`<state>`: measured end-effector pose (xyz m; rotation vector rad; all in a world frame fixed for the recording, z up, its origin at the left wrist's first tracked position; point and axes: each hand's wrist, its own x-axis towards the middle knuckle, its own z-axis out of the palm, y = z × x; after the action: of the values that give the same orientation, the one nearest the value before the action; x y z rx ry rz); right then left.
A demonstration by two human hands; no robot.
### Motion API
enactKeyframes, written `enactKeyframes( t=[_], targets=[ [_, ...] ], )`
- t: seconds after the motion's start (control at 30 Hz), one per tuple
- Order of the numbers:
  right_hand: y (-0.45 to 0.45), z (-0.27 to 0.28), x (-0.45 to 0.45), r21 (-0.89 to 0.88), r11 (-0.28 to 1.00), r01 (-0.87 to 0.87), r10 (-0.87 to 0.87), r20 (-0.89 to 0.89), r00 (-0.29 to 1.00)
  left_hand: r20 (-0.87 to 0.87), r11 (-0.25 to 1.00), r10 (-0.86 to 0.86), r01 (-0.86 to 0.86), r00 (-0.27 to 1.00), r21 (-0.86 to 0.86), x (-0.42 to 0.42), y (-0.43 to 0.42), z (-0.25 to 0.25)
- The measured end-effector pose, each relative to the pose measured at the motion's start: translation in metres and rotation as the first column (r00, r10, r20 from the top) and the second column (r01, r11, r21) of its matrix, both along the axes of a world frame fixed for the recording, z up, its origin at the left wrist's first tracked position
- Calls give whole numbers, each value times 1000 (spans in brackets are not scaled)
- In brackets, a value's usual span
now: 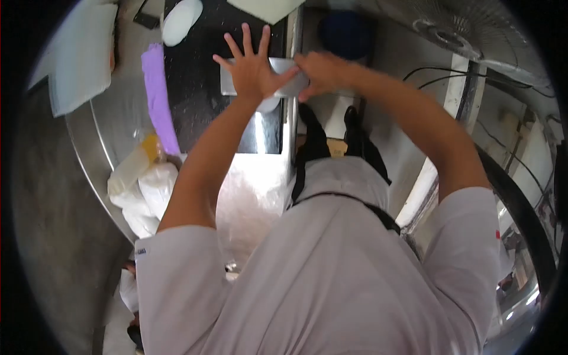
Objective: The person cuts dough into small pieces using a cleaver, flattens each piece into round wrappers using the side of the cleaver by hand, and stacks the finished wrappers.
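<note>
A flat, rectangular metal blade (228, 83) lies level above a black board (198, 89). My left hand (251, 74) rests on it palm down, its fingers spread wide. At the right end of the blade my right hand (322, 72) is closed around it, near the edge of the worktop; any handle is hidden by the fingers. A small piece of white dough (269, 105) shows partly from under the blade, beside my left wrist. A larger white oval lump (181, 22) sits at the top left of the board.
A folded purple cloth (157, 100) lies along the board's left edge. White plastic bags (157, 192) and a yellowish container (131, 168) stand below it. A fan (449, 35), cables and a blue bucket (346, 34) are at the right. Part of another person (128, 290) shows lower left.
</note>
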<state>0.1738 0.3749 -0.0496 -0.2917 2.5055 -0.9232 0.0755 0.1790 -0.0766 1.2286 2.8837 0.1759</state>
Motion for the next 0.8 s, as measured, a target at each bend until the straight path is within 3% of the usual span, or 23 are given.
enactKeyframes(
  t=[0.07, 0.17, 0.2, 0.27, 0.33, 0.4, 0.47, 0.5, 0.53, 0.57, 0.6, 0.67, 0.73, 0.8],
  targets=[
    [18, -3, -14, 40, 999, 26, -25, -26, 999, 4, 1000, -10, 10, 1000, -12, -10, 13, 4],
    [16, 20, -34, 101, 995, 2, 7, -87, 996, -44, 988, 69, -62, 997, 139, -25, 22, -2],
    [24, 23, -50, 185, 982, -37, 65, -147, 987, 55, 945, 291, -278, 955, -170, -17, 50, 54],
    [25, 7, -56, 139, 987, -76, 94, -126, 988, 64, 964, 267, -265, 962, -34, -22, 39, 48],
    [8, 13, -36, 97, 994, -55, 66, -115, 991, 54, 971, 235, -233, 970, -45, -11, 21, 25],
    [3, 7, -11, 48, 998, -37, 38, -14, 999, -43, 996, -13, 16, 999, 90, -2, 4, 4],
    [19, 8, -23, 70, 997, -13, 14, -15, 1000, -21, 1000, 0, 1, 1000, 14, -12, 15, -5],
    [18, 11, -21, 66, 998, 10, -9, -7, 1000, -50, 999, 38, -36, 998, 32, -20, 17, -5],
    [24, 1, -27, 96, 995, -2, 16, -148, 989, -77, 996, 71, -67, 994, 59, -20, 27, 1],
    [30, -2, -42, 131, 991, -17, 28, -84, 996, -27, 956, 244, -245, 969, -161, -12, 53, 40],
    [32, 4, -58, 163, 986, -28, 34, -29, 999, 34, 933, 314, -302, 949, -194, -15, 60, 51],
    [31, 30, -71, 244, 936, -254, 289, -120, 950, 4, 963, 264, -263, 964, -61, -25, 47, 39],
    [20, -6, -50, 193, 953, -232, 273, -225, 935, 24, 974, 221, -219, 975, -59, -15, 42, 41],
    [6, -9, -13, 55, 998, -28, 31, -59, 998, 95, 943, 188, -153, 978, -295, 6, 38, 50]
  ],
)
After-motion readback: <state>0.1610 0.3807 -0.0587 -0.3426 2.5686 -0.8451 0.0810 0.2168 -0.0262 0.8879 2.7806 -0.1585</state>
